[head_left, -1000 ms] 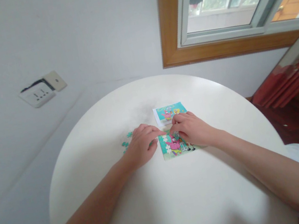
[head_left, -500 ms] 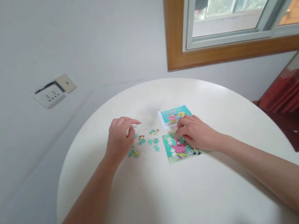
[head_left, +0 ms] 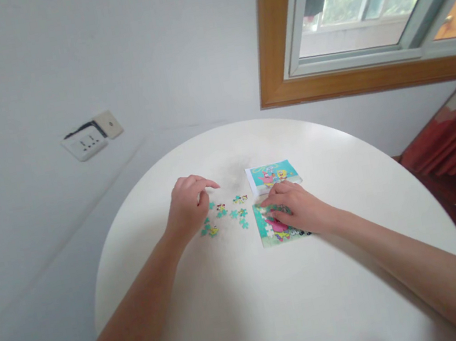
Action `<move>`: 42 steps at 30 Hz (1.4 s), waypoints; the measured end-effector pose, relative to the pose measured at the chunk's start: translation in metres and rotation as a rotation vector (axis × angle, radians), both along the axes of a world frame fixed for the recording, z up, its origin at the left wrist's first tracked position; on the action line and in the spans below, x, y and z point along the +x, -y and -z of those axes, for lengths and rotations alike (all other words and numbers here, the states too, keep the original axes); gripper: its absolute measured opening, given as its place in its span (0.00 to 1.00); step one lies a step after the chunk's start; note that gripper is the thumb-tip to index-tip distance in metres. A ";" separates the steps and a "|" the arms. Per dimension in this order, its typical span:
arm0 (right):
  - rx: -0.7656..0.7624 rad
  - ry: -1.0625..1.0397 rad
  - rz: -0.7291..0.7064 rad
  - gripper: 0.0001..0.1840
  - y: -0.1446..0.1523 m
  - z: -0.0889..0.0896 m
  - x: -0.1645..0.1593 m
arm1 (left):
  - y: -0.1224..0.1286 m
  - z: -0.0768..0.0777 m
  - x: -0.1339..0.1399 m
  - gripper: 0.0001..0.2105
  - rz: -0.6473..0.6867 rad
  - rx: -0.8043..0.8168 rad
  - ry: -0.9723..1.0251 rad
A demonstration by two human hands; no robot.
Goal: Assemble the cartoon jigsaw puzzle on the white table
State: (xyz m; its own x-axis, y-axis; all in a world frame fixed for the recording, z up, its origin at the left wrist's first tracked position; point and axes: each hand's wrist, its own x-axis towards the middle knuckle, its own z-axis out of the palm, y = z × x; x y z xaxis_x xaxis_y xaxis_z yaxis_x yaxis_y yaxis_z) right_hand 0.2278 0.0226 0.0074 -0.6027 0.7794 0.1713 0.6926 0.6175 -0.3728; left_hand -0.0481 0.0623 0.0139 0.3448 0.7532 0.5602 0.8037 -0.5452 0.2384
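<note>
A partly assembled jigsaw puzzle [head_left: 281, 236] with a pink cartoon starfish lies on the table, with white gaps near its left side. My right hand [head_left: 294, 206] covers its upper part, index finger and thumb apart over the left gaps; no piece shows between them. Behind it lies a picture card [head_left: 270, 174] with the same pink starfish and a yellow figure, partly hidden by that hand. Left of the puzzle are several loose jigsaw pieces [head_left: 221, 210], mostly teal. Beside them my left hand [head_left: 191, 200] hovers or rests, index finger stretched out, holding nothing visible.
Everything lies on a round white table [head_left: 241, 297]. A wall with a socket [head_left: 85, 142] stands behind and to the left. At the upper right is a wood-framed window [head_left: 362, 79], and a red curtain [head_left: 455, 133] hangs at the right.
My right hand has shifted left over the puzzle, and its index finger and thumb have spread from a closed pose. My left hand keeps its pose; the view has turned slightly.
</note>
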 end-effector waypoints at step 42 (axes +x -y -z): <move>0.089 0.192 -0.247 0.14 -0.036 -0.015 -0.121 | -0.005 0.015 -0.006 0.19 -0.035 0.098 0.168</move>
State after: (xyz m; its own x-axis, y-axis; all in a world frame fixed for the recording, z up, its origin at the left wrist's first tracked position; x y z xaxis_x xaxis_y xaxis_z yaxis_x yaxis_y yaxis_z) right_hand 0.1064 0.0582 0.0227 -0.7994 0.5930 0.0971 0.5704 0.7997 -0.1875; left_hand -0.0541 0.0672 -0.0013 0.2147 0.7021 0.6790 0.7762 -0.5446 0.3176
